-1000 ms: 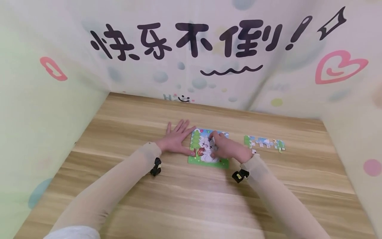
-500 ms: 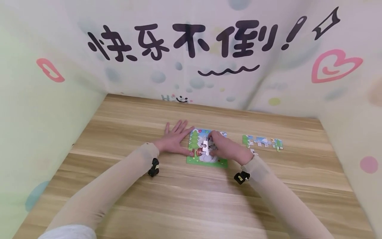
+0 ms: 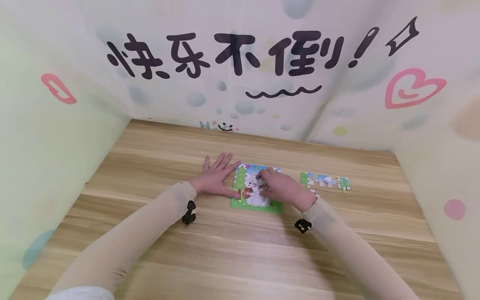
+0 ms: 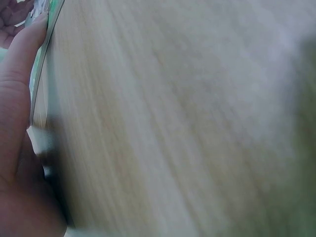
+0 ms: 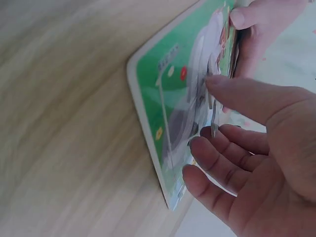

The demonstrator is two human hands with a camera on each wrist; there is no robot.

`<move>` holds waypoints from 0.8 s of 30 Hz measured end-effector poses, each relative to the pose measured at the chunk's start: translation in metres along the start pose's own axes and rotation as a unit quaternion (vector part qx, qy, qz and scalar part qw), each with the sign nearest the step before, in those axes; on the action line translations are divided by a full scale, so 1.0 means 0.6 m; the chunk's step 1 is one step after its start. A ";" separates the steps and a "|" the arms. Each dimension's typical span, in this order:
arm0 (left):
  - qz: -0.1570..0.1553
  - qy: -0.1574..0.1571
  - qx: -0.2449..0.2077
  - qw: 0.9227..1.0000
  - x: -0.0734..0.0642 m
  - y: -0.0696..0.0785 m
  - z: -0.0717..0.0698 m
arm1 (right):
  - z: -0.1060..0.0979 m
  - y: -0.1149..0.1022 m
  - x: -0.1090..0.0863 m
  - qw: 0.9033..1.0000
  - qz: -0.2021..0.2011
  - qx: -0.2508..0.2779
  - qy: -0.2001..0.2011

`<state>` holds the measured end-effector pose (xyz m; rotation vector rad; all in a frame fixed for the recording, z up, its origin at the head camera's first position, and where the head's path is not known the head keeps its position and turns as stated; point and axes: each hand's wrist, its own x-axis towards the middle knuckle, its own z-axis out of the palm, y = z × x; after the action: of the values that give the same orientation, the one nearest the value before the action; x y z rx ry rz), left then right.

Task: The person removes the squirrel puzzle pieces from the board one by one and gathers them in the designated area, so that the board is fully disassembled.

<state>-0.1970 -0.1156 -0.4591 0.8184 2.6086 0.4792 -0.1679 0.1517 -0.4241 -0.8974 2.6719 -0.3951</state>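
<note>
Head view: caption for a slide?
Spread left hand touching a puzzle board, right hand over it, loose pieces lying to the right.

On the table (image 3: 225,250) I monitor remotely, the puzzle board (image 3: 256,201) lies just right of my left hand (image 3: 213,180), whose thumb rests on its left edge. My right hand (image 3: 283,187) is over the board's right half, a puzzle piece (image 5: 214,121) between its thumb and fingers. To that hand's right, loose pieces (image 3: 323,180) lie in a row, with a partly hidden one close behind its wrist. Beyond both hands, the wall (image 3: 228,100) stands behind the table.
</note>
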 end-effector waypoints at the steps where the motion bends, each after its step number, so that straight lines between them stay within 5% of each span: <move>1: 0.000 0.001 0.000 1.000 -0.001 -0.001 0.001 | -0.001 -0.002 -0.001 1.000 0.000 -0.019 0.000; 7: 0.001 0.000 -0.002 1.000 0.000 -0.005 0.002 | -0.001 -0.002 -0.007 0.997 -0.005 -0.072 0.004; 24: -0.001 -0.002 0.003 1.000 0.002 -0.003 0.002 | -0.009 0.054 -0.084 0.997 -0.020 -0.019 0.071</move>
<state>-0.1981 -0.1163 -0.4612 0.8175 2.6085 0.4681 -0.1486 0.2086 -0.4209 -0.9690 2.8025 -0.4335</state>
